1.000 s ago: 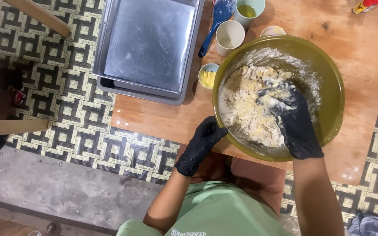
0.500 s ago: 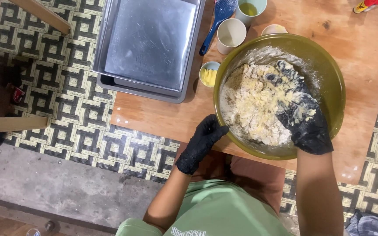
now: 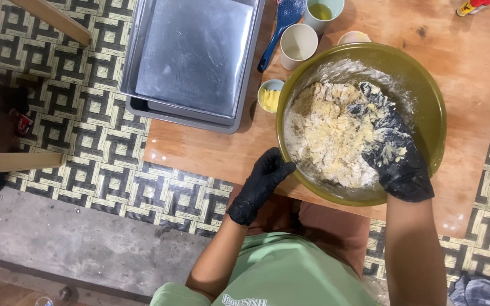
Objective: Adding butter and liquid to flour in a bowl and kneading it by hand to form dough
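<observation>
A large olive-green bowl [image 3: 426,96] sits on a low wooden table [image 3: 211,150] and holds crumbly pale dough [image 3: 324,133] with flour dusted up its walls. My right hand [image 3: 389,141], in a black glove caked with dough, is inside the bowl, pressing into the mix with fingers spread. My left hand [image 3: 262,181], also in a black glove, grips the bowl's near-left rim.
Stacked grey metal baking trays [image 3: 194,56] lie at the table's far left. Beside the bowl stand a small cup of yellow butter [image 3: 269,96], a cream cup [image 3: 299,42], a green cup of liquid [image 3: 323,11] and a blue utensil [image 3: 282,22]. A patterned mat [image 3: 75,113] covers the floor.
My right hand has worked through the dough, moving from the bowl's middle toward its right side and then reaching up across the mix. My left hand has stayed on the rim.
</observation>
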